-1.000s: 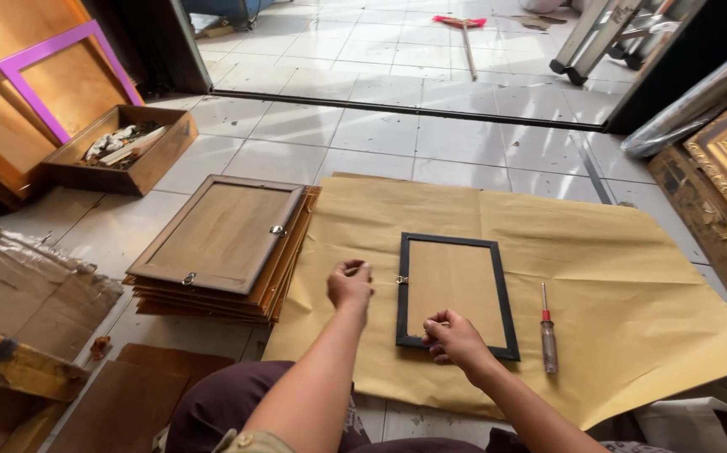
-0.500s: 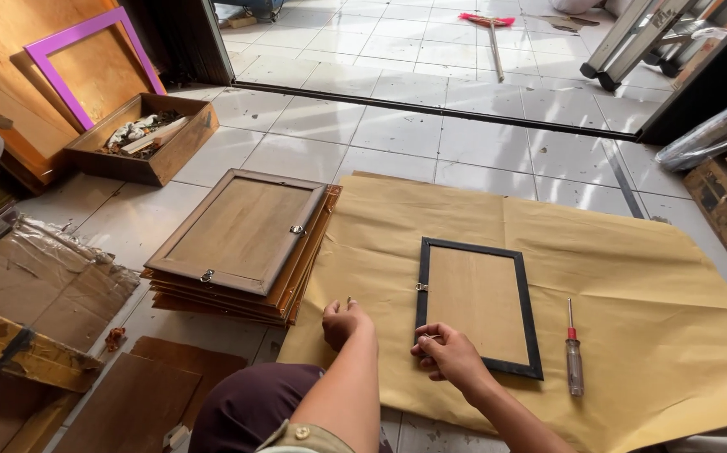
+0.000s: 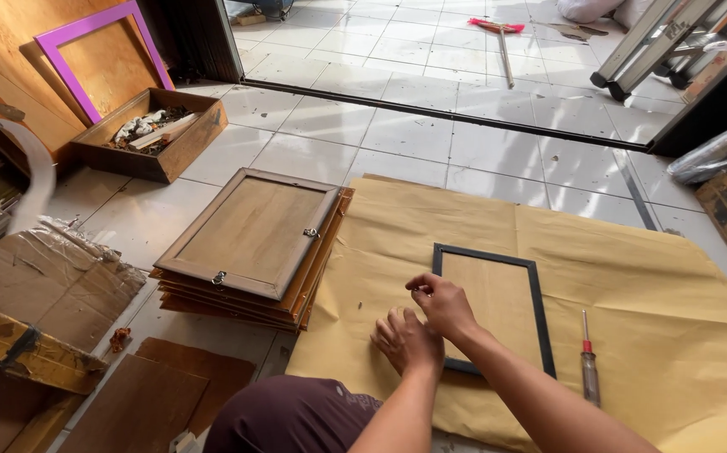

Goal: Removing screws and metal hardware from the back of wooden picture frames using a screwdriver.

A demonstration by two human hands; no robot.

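A black picture frame [image 3: 536, 295] lies face down on brown paper [image 3: 649, 285] spread over the tiled floor. My right hand [image 3: 441, 302] rests at the frame's left edge, with its fingertips pinched on something small that I cannot make out. Just left of the frame, my left hand [image 3: 404, 340] lies on the paper, fingers curled, touching the right hand. A screwdriver [image 3: 587, 362] with a red collar lies on the paper to the right of the frame.
A stack of wooden frames [image 3: 250, 243] sits left of the paper. A wooden box of scraps [image 3: 150, 132] and a purple frame [image 3: 99, 50] stand at back left. Cardboard and boards [image 3: 53, 294] lie at the left, metal legs [image 3: 657, 42] at back right.
Both hands came together at the frame's left edge; the right hand moved up from the frame's lower corner. The view shifted left.
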